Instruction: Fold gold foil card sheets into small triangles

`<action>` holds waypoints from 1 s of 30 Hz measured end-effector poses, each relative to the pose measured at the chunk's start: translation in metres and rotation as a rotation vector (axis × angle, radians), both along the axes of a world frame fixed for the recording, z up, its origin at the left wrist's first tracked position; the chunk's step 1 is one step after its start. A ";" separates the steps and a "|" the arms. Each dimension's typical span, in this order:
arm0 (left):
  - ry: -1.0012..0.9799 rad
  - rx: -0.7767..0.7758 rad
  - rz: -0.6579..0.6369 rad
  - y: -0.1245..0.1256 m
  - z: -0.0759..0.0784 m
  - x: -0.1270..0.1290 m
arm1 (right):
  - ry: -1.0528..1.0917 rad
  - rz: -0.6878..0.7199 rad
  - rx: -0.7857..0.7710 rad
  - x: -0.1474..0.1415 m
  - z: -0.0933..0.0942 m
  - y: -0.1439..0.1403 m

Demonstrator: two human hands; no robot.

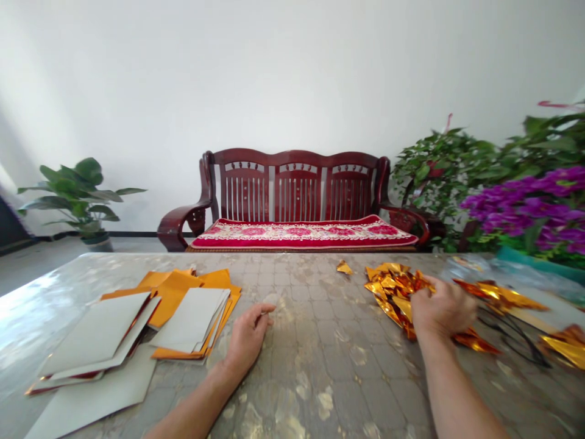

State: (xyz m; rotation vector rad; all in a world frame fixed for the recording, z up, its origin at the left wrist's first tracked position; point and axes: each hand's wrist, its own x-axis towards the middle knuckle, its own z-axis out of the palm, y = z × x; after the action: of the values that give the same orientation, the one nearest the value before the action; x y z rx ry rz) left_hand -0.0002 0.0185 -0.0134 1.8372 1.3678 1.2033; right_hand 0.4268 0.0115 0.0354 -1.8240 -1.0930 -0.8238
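Observation:
My right hand [441, 310] rests on a heap of folded shiny gold foil pieces [393, 286] on the right of the table, fingers curled onto them. My left hand [247, 338] lies flat on the patterned table top [320, 366], holding nothing, fingers slightly apart, just right of a stack of grey and orange paper sheets [183, 311]. One small folded gold piece [343, 267] lies apart, farther back.
More gold foil pieces [498, 297] and thin black cords [516, 335] lie at the right. Another gold piece [569, 347] is at the right edge. Behind the table stand a red wooden bench [297, 201], a green plant [82, 195] and purple flowers [539, 207].

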 end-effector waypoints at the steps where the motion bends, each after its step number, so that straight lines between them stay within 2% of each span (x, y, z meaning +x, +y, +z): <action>1: -0.003 0.023 0.002 0.000 0.000 0.000 | -0.010 -0.036 0.046 -0.007 0.001 0.003; 4: 0.016 0.105 0.048 0.001 0.002 -0.001 | -0.140 0.118 0.076 -0.042 0.003 0.016; 7: 0.045 0.169 0.124 0.004 0.015 -0.008 | -0.256 0.427 -0.003 -0.086 -0.002 0.026; 10: 0.114 0.150 0.231 0.010 0.039 -0.026 | -0.297 0.674 -0.126 -0.121 -0.016 0.029; 13: 0.294 0.093 0.340 0.017 0.067 -0.056 | -0.277 0.849 -0.236 -0.137 -0.029 0.027; 15: 0.440 0.046 0.405 0.021 0.081 -0.080 | -0.254 0.896 -0.279 -0.139 -0.036 0.025; 17: 0.604 -0.024 0.445 0.024 0.088 -0.104 | -0.240 0.908 -0.324 -0.136 -0.040 0.026; 21: 0.893 -0.254 0.412 0.031 0.081 -0.133 | -0.177 0.889 -0.369 -0.130 -0.044 0.029; 26: 0.971 -0.381 0.385 0.036 0.067 -0.138 | -0.128 0.882 -0.418 -0.130 -0.046 0.030; 30: 0.986 -0.391 0.374 0.037 0.065 -0.133 | -0.111 0.870 -0.428 -0.131 -0.045 0.030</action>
State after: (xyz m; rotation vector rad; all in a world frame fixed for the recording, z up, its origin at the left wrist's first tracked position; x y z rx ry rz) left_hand -0.1329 0.0555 0.0518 1.9782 2.3335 0.0407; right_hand 0.2958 0.0410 -0.0093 -1.3796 -2.0322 -0.1697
